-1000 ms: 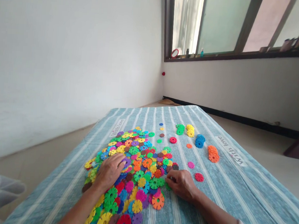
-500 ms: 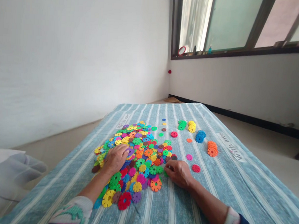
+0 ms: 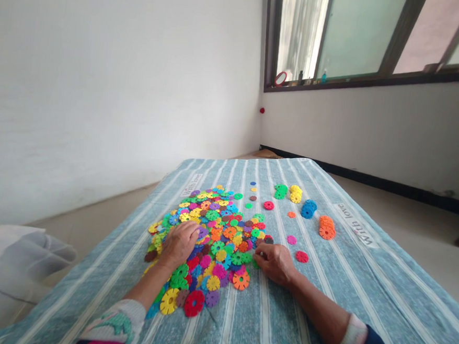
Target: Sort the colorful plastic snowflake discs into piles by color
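A heap of flower-shaped plastic discs [image 3: 229, 233] in many colours lies on the striped cloth. My left hand [image 3: 180, 243] rests palm down on the heap's left side, its fingers loosely apart and their tips partly hidden. Just past its thumb lies a purple disc [image 3: 202, 233]. At the heap's right edge is my right hand [image 3: 276, 262], its fingers curled in towards the thumb. Whatever those fingers hold, if anything, is hidden. A green disc [image 3: 255, 264] and a dark disc [image 3: 267, 239] lie close beside it.
Overlapping rows of green discs [image 3: 280, 192], yellow discs [image 3: 295, 194], blue discs [image 3: 309, 209] and orange discs [image 3: 326, 228] lie to the right. Single discs, such as a red one [image 3: 301, 256], lie between them and the heap. The striped cloth [image 3: 363, 286] covers the table.
The whole view has shifted slightly. My left hand stays on the heap and my right hand remains curled at its edge, with hardly any movement among the discs.
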Motion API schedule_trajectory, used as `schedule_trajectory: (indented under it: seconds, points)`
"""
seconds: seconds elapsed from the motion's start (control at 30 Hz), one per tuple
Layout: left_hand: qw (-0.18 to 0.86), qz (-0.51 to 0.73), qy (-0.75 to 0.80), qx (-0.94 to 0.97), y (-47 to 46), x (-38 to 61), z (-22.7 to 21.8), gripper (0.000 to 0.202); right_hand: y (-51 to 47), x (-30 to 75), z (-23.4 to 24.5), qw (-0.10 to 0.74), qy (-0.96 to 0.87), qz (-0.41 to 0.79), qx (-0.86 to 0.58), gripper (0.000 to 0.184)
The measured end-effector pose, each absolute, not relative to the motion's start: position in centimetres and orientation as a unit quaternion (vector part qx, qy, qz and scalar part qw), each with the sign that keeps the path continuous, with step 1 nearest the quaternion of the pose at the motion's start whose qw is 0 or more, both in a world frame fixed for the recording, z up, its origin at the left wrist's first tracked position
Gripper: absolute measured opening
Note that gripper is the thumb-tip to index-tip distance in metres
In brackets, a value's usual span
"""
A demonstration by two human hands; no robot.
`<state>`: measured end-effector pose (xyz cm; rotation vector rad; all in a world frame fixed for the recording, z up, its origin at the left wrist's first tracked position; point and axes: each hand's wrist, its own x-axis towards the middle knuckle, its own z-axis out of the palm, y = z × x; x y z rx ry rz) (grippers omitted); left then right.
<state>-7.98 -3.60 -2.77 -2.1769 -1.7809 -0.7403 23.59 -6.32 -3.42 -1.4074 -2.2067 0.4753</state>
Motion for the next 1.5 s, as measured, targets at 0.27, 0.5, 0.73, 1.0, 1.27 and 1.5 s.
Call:
schedule_trajectory:
  seconds: [0.27,0.5,0.73,1.0,1.27,1.5]
  points:
    - [0.114,-0.254,-0.599,-0.750,-3.8,-8.2,-3.1,0.036,-6.4,23.6,-3.3,0.237,-0.804,0.170,-0.518,0.017]
    - [0.119,-0.255,-0.599,-0.750,-4.1,-8.0,-2.8,0.035,-6.4,23.6,-3.5,0.237,-0.805,0.171,-0.516,0.019]
    - [0.113,-0.266,-0.598,-0.748,-4.1,-8.1,-3.0,0.035,-6.1,23.5,-4.0,0.235,-0.801,0.181,-0.520,0.018]
    - [0.099,-0.263,-0.614,-0.738,-3.8,-8.0,-2.9,0.034,-6.1,23.6,-4.6,0.256,-0.799,0.188,-0.511,0.020]
    - [0.072,-0.233,-0.643,-0.726,-3.0,-7.6,-2.3,0.032,-6.3,23.7,-4.6,0.259,-0.798,0.196,-0.508,0.022]
    - [0.055,-0.199,-0.678,-0.705,-3.2,-5.2,-0.7,0.024,-6.3,23.6,-4.4,0.254,-0.798,0.209,-0.505,0.023]
